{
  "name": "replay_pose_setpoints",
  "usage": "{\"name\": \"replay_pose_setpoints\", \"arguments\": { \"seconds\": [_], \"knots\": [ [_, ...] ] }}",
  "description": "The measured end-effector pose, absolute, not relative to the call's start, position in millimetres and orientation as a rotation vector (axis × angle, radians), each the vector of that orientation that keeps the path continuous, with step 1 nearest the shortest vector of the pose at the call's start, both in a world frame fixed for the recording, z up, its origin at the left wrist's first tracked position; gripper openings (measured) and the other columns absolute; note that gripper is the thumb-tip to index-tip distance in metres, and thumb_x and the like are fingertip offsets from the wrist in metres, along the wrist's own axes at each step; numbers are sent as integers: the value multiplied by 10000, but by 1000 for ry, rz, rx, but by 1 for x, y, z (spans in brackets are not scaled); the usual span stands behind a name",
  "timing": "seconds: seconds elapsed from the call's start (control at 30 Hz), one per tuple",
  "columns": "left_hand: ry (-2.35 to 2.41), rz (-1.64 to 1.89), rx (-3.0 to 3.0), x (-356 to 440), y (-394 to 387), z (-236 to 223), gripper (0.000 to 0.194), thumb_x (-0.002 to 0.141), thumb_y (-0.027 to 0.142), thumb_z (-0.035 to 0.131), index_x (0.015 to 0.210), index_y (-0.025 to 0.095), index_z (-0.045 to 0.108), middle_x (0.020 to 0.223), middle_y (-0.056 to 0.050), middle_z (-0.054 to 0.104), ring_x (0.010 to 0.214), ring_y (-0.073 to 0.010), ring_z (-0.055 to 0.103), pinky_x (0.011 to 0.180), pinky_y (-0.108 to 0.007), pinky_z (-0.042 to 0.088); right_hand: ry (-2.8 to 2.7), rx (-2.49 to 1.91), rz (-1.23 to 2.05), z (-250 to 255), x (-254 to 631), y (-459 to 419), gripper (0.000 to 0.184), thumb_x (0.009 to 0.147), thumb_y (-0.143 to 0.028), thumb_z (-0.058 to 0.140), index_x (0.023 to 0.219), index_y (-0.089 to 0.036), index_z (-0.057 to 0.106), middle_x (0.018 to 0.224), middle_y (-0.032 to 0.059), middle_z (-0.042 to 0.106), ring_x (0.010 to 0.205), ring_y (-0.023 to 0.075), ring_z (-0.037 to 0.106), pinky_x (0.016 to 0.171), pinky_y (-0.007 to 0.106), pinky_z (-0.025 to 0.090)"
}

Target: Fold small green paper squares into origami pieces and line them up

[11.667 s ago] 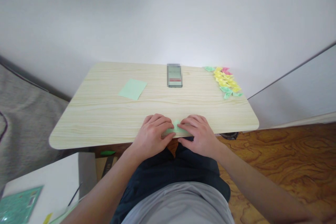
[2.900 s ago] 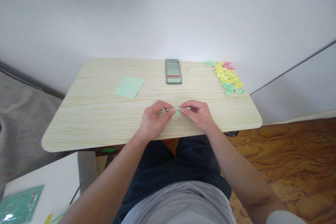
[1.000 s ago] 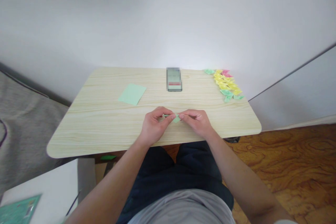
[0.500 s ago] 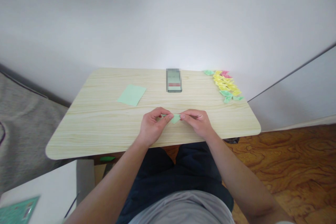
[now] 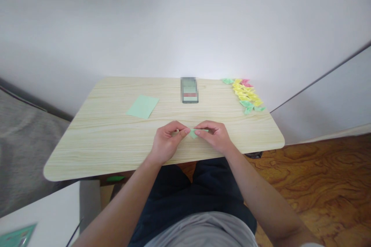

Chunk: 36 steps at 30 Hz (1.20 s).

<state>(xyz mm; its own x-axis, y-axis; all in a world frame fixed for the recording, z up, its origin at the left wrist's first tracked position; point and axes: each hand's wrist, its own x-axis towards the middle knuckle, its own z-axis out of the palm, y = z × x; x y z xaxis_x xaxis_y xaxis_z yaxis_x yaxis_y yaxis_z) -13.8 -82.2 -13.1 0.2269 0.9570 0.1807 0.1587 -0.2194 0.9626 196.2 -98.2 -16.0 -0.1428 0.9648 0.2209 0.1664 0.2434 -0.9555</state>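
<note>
A small folded piece of green paper (image 5: 193,134) is held just above the table's front part. My left hand (image 5: 168,141) pinches its left end between thumb and fingertips. My right hand (image 5: 216,136) grips it closer to the middle, and a thin green end shows past the right thumb. Between the two thumbs a pointed flap hangs down. The finer folds are too small to make out. Left of the hands lies a flat green paper sheet (image 5: 143,106).
A phone (image 5: 189,90) lies at the table's back edge. Several folded yellow paper pieces (image 5: 246,93), with green and pink ones, sit at the back right. The wooden table (image 5: 95,135) has a rounded front edge. A white surface (image 5: 46,208) stands lower left.
My right hand has shifted left along the green paper, so its right end now sticks out beyond the thumb. The left hand still pinches the other end. The view has moved slightly.
</note>
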Motion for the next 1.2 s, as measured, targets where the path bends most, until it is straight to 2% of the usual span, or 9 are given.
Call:
{"name": "replay_pose_setpoints", "arguments": {
  "seconds": [0.13,0.37,0.8,1.0,1.2],
  "knots": [
    [1071,1050,1644,-12,-83,-11,213,868,382,731,772,191,732,779,-20,703,762,-170,608,723,-293,445,-1593,-1092,987,-13,195,-99,136,873,-360,751,869,-227,783,874,40,754,830,190,691,785,312,529],
    [1100,1119,1613,-14,-82,-14,191,856,386,740,820,198,736,798,-25,707,772,-174,603,727,-296,455,-1556,-1118,973,-14,196,-99,168,863,-391,761,845,-225,779,859,45,754,820,197,691,788,321,530],
    [1091,1273,1369,-16,-76,-19,221,803,401,795,825,191,729,792,-18,712,734,-149,604,709,-272,481,-1501,-1096,993,-17,197,-96,175,866,-402,757,861,-231,794,899,54,764,847,208,696,793,323,530],
    [1142,1308,1367,-16,-72,-18,286,793,456,782,808,177,721,773,-24,701,713,-150,598,703,-277,487,-1562,-1121,1004,-16,198,-93,240,908,-439,687,885,-226,796,872,39,757,839,192,679,793,307,515],
    [1135,1307,1399,-16,-68,-19,290,810,467,753,838,181,719,796,-24,706,724,-152,600,701,-272,478,-1607,-1192,1019,-22,196,-87,217,865,-415,718,847,-212,792,837,36,755,803,187,664,758,294,495]
  ]
}}
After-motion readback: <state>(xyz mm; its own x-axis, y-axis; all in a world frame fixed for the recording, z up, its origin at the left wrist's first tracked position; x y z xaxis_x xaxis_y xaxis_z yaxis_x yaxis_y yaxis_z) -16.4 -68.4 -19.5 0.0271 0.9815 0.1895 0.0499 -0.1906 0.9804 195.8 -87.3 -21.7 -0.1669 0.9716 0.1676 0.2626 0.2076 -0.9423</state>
